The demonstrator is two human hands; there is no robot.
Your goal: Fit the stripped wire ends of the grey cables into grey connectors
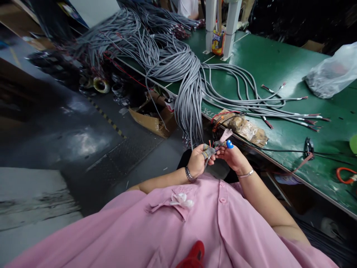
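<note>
My left hand (197, 160), with grey knit covers on some fingers, is closed around a grey cable (206, 162) near its end. Thin coloured wires (210, 143) stick up from that end. Beside it, my right hand (232, 156) pinches at the same wires, a blue cover on its thumb. The fingertips of both hands nearly meet, and they partly hide the cable end. A pale pink strip (225, 134) shows just above the right hand. Behind the hands, a thick bundle of grey cables (191, 100) hangs over the edge of the green table (279, 63).
Loose cables with stripped ends (302, 118) lie on the table. A taped cardboard piece (245, 128) sits at its edge. To the right are a clear plastic bag (331, 72) and an orange-handled tool (344, 175). An open carton (152, 117) stands below. Another person (188, 8) is partly visible behind.
</note>
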